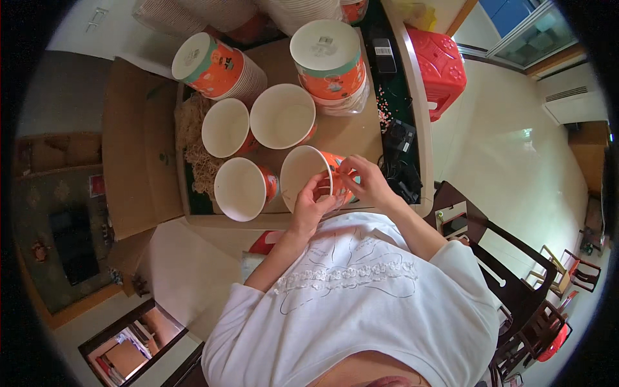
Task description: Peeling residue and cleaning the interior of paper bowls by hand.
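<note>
A paper bucket (298,173), white inside and orange outside, lies tilted in front of me with its mouth facing left. My left hand (314,203) grips its near rim, thumb and fingers on either side of the wall. Against the printed outer wall, my right hand (366,182) has thumb and forefinger pinched together; whatever is between them is too small to make out. Beyond the held bucket stand a large open bucket (282,116) and a smaller one (225,129). Left of it is another open bucket (240,189).
Upside-down stacks of orange buckets (216,68) and a wrapped stack (330,74) fill the table's far side. Brown fibrous twine (201,155) lies left, beside a cardboard box (138,148). A phone (384,57), small beads and black devices (400,135) line the right edge, near red stools (438,68).
</note>
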`<control>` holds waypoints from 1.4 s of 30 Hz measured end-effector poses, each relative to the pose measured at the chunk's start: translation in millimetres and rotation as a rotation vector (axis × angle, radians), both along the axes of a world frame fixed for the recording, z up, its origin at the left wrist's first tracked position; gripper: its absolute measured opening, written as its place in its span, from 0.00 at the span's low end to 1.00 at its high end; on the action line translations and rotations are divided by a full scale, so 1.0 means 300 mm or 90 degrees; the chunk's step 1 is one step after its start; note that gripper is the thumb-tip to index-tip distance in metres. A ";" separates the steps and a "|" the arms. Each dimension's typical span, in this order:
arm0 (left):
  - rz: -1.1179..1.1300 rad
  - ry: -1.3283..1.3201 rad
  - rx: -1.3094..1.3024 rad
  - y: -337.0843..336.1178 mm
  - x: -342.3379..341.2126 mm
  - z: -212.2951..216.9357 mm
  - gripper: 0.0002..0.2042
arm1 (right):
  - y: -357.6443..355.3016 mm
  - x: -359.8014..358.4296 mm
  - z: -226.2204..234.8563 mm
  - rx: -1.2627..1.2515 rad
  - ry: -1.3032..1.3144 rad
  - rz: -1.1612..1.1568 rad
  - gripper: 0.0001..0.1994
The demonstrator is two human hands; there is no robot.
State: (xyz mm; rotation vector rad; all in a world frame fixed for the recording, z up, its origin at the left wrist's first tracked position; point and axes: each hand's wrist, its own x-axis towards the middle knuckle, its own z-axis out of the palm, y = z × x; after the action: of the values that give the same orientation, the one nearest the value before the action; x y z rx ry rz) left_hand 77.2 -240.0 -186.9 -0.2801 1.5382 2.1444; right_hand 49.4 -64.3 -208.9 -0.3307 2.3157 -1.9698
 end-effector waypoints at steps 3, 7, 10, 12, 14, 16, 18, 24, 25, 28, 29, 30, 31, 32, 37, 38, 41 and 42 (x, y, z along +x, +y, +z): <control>-0.016 0.011 -0.022 -0.007 0.005 -0.009 0.25 | 0.026 -0.025 0.032 0.085 0.011 0.074 0.05; -0.019 0.012 -0.034 0.003 0.005 0.002 0.25 | 0.036 -0.042 0.050 0.096 0.004 0.116 0.04; -0.027 0.012 -0.034 0.003 0.010 -0.008 0.25 | 0.039 -0.043 0.061 0.089 -0.035 0.140 0.04; -0.040 0.035 -0.042 0.009 0.010 -0.004 0.25 | 0.038 -0.044 0.057 0.102 -0.054 0.160 0.04; -0.038 0.026 -0.037 0.009 0.011 -0.006 0.25 | 0.036 -0.044 0.051 0.114 -0.072 0.179 0.05; -0.037 0.017 -0.032 0.008 0.012 -0.010 0.25 | 0.033 -0.045 0.044 0.106 -0.033 0.184 0.06; -0.033 0.005 -0.012 0.006 0.011 -0.016 0.25 | 0.036 -0.049 0.037 0.112 -0.026 0.195 0.06; -0.034 0.009 -0.033 0.001 0.010 -0.022 0.25 | 0.039 -0.052 0.037 0.098 -0.038 0.210 0.04; -0.035 0.009 -0.033 0.003 0.010 -0.022 0.25 | 0.040 -0.052 0.038 0.080 -0.063 0.208 0.03; -0.031 0.017 -0.044 0.005 0.012 -0.017 0.25 | 0.038 -0.049 0.058 0.049 -0.084 0.195 0.04; -0.032 0.016 -0.043 0.005 0.013 -0.019 0.25 | 0.038 -0.050 0.064 0.049 -0.084 0.195 0.04; -0.032 0.014 -0.043 0.004 0.014 -0.022 0.25 | 0.039 -0.051 0.071 0.056 -0.070 0.197 0.04; -0.033 0.013 -0.043 0.003 0.014 -0.024 0.25 | 0.039 -0.052 0.074 0.063 -0.057 0.199 0.05; -0.033 0.019 -0.043 0.002 0.015 -0.027 0.25 | 0.039 -0.052 0.072 0.063 -0.057 0.199 0.05; -0.033 0.016 -0.043 0.004 0.018 -0.028 0.25 | 0.044 -0.058 0.071 0.108 -0.027 0.216 0.05; -0.043 0.036 -0.065 0.004 0.019 -0.028 0.24 | 0.046 -0.060 0.072 0.108 -0.027 0.216 0.05; -0.046 0.077 -0.104 0.002 0.023 -0.030 0.19 | 0.050 -0.069 0.071 0.113 -0.002 0.234 0.05; -0.039 0.097 -0.120 0.001 0.024 -0.031 0.16 | 0.051 -0.071 0.070 0.114 -0.008 0.234 0.05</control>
State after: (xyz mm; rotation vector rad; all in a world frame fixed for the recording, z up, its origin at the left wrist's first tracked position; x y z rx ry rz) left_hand 84.5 -239.6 -196.2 -0.1321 1.8140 2.0159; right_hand 28.0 -48.9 -188.1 -0.6700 2.2078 -1.5763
